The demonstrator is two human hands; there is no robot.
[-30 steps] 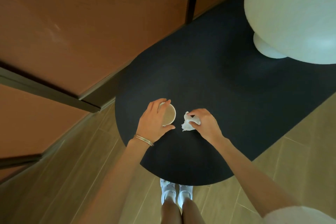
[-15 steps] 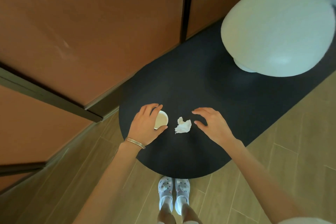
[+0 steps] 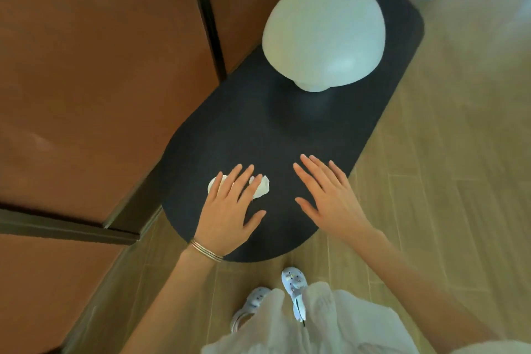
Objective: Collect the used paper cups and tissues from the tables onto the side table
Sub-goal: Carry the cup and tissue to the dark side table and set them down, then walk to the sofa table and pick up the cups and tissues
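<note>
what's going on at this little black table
A person stands at a dark oval side table with both hands open above it. The left hand is spread over a paper cup and a crumpled tissue, which lie side by side near the table's near end. The right hand hovers beside them and holds nothing. A white dome lamp stands at the far end.

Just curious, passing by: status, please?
Left hand open, over paper cup and tissue on dark table. Right hand open, empty. Lamp stands apart, nothing blocking.
</note>
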